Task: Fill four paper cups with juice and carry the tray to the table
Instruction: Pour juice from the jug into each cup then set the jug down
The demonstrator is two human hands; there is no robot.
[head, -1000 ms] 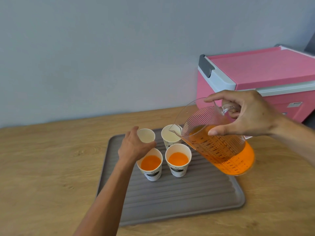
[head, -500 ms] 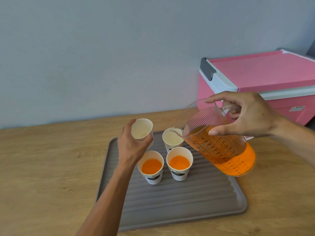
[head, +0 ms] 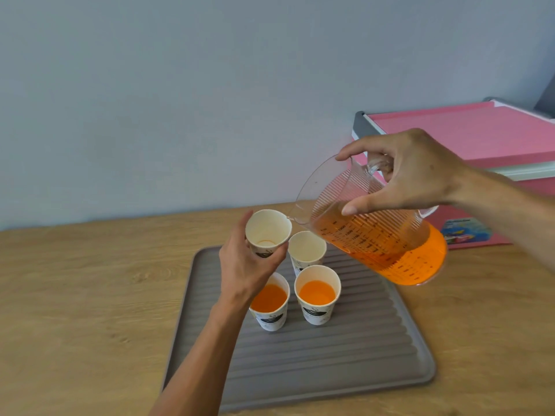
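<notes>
The left hand (head: pixel 244 267) was closed round an empty cup (head: pixel 267 232), holding it tilted above the tray (head: pixel 345 355), just beside the jug's spout. The right hand (head: pixel 411 172) gripped the jug (head: pixel 381 241) by its handle, thumb pressed along the ribbed side, the jug tipped toward the held cup with orange juice pooled low in it and short of the spout. Three more cups stood on the grey ribbed tray: a back cup (head: pixel 307 250), empty, and two front cups, the left one (head: pixel 270 304) and the right one (head: pixel 317 294), both holding juice. The left wrist crossed over the rim of the front left cup. The tray lay flat on the wooden worktop (head: pixel 90 295). A pink cooler (head: pixel 480 136) sat behind the jug against the wall.
</notes>
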